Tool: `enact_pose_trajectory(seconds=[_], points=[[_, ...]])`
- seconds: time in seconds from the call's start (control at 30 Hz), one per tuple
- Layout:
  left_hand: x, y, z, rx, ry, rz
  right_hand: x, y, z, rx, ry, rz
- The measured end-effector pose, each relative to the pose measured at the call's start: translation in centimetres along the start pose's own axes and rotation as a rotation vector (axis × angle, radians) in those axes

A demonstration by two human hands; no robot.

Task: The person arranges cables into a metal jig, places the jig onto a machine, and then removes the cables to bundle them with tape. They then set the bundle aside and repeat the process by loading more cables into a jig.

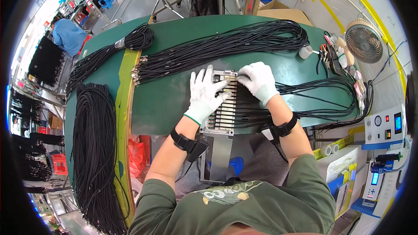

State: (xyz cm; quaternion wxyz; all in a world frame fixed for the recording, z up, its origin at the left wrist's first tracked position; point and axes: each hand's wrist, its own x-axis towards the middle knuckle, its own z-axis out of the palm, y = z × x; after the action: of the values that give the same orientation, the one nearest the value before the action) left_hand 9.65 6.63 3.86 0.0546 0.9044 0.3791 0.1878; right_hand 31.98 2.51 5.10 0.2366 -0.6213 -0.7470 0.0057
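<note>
A metal slotted fixture [224, 124] lies in front of me, with black cables [252, 115] running out of its slots to the right. My left hand [203, 95], in a white glove, rests over the fixture's left side with its fingers spread; index finger and thumb reach onto the slots. At the fixture's upper right corner my right hand [260, 82], also gloved, is closed in a pinch on a black cable end, largely hidden by the fingers. Both wrists wear black straps with small boxes.
A long black cable bundle [222, 45] lies across the green table [170, 104]; a tied bundle [126, 43] and a thick one [93, 148] are at left. Pliers [322, 63], a white tape roll [305, 52] and a fan [365, 41] stand right. A person in blue [69, 35] is far left.
</note>
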Motion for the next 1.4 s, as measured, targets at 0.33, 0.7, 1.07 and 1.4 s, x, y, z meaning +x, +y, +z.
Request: enact_pose_trajectory(seconds=[0.33,0.7,1.07,1.4], points=[[0.5,-0.9,1.4,-0.139,0.1,-0.051,0.1,1.9,-0.8,-0.127,0.029,0.035],[0.9,-1.4,0.2,-0.417,0.384,0.052,0.6,-2.9,-0.1,0.208,0.107,-0.15],[0.8,-1.2,-0.4,-0.583,0.391,-0.035,0.2,-2.5,-0.5,0.426,-0.021,0.087],[1.0,-1.0,-0.2,-0.419,0.411,0.073,0.8,-3.4,-0.1,0.254,-0.001,-0.055]])
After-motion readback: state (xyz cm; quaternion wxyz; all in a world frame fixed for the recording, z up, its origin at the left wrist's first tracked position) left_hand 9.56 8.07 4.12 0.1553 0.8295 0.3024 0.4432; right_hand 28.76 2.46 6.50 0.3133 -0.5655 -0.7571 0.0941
